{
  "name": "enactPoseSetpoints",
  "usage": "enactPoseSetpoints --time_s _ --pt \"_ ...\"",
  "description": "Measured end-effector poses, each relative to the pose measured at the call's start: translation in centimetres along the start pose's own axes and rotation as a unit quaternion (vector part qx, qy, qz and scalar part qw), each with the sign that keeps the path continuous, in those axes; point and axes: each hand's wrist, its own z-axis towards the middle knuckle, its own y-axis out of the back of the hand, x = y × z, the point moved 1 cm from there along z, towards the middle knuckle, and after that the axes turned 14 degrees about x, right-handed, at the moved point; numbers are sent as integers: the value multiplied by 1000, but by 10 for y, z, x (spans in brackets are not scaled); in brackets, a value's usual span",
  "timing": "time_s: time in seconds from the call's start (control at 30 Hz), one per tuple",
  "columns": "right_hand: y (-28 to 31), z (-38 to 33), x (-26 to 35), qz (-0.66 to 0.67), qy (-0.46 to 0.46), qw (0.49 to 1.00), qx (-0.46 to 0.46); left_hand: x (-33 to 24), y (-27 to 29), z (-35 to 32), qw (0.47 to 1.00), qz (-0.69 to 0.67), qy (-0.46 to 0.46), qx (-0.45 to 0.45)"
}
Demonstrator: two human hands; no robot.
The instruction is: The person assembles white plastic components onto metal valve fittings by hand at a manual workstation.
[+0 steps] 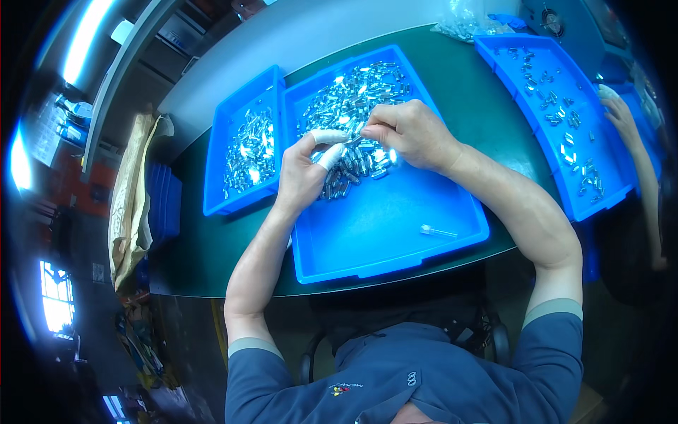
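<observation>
My left hand, with white covers on its thumb and index finger, pinches a small shiny metal piece. My right hand is closed at the same piece, thumb and index finger pressed together on its other side. The exact shape of the piece is too small to tell. Both hands are above a blue tray, whose far half holds a heap of small silvery metal parts. A clear plastic piece with a thin stem lies alone near the tray's front right corner.
At the left, a second blue tray holds similar parts. Another blue tray with scattered parts stands right, beside another person's hand. A clear plastic bag lies at the back of the green tabletop. Brown paper stands far left.
</observation>
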Motion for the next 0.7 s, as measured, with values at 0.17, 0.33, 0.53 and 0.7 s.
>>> enactPoseSetpoints --time_s 0.17,0.33,0.53,0.7 --pt "0 0 0 24 -6 1000 2 -3 0 0 997 -81 -9 6" --pt "5 0 4 66 -13 998 9 -5 -1 1 996 -86 9 21" --pt "3 0 2 52 8 999 3 -3 -3 2 998 -59 16 30" --pt "2 2 3 52 6 998 -27 -9 -4 6 998 -60 3 25"
